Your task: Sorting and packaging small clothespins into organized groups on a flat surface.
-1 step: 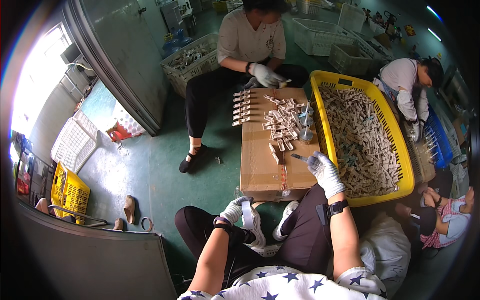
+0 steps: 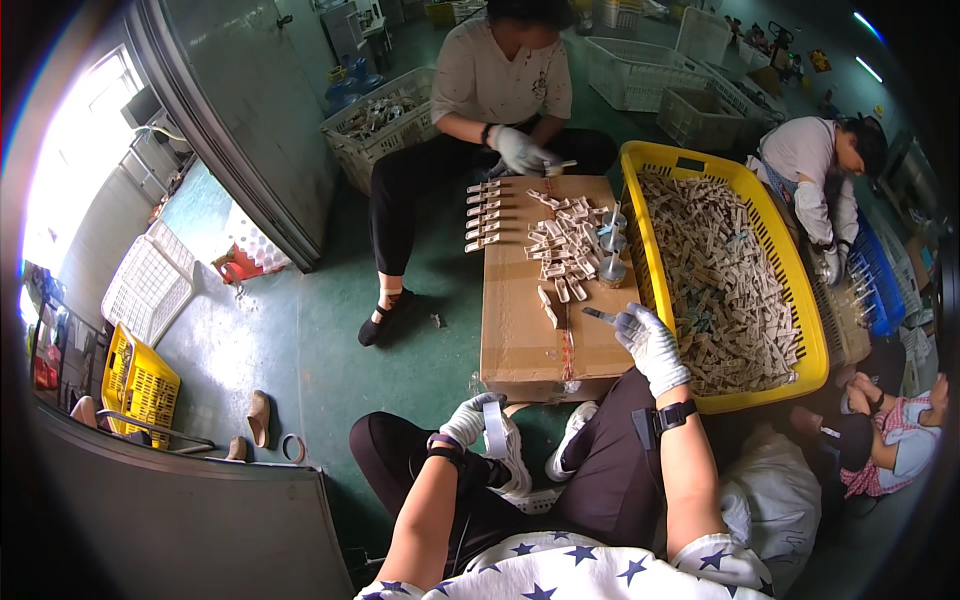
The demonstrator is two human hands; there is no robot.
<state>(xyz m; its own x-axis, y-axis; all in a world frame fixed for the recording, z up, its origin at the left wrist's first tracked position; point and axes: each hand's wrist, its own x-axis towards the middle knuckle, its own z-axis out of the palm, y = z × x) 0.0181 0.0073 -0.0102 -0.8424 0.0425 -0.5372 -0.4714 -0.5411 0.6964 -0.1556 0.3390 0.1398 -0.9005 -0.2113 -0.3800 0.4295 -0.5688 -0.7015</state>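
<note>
My left hand (image 2: pixel 465 420), in a white glove, is closed on a pale flat band-shaped piece (image 2: pixel 494 430) held upright above my shoe, left of the box's near edge. My gloved right hand (image 2: pixel 650 345) pinches a thin grey flat-ended tool (image 2: pixel 598 315), its tip pointing left over the cardboard box (image 2: pixel 520 330). Just beyond the tool tip, a heap of beige clip-like pieces (image 2: pixel 565 235) lies on the box. Small round pots (image 2: pixel 612 268) stand at the heap's right side. Several more clip-like pieces (image 2: pixel 483 222) sit in a row along the box's left edge.
A yellow crate (image 2: pixel 815 350) full of similar pieces stands right of the box. Opposite me sits a co-worker (image 2: pixel 500 80) with gloved hands near the box's far edge. Another person (image 2: pixel 805 165) bends over a blue crate (image 2: pixel 880 285). A white sack (image 2: pixel 775 500) rests beside my right leg.
The opposite co-worker's gloved hand has shifted slightly left, and the small item near it has moved a little. My two hands and what they hold look the same.
</note>
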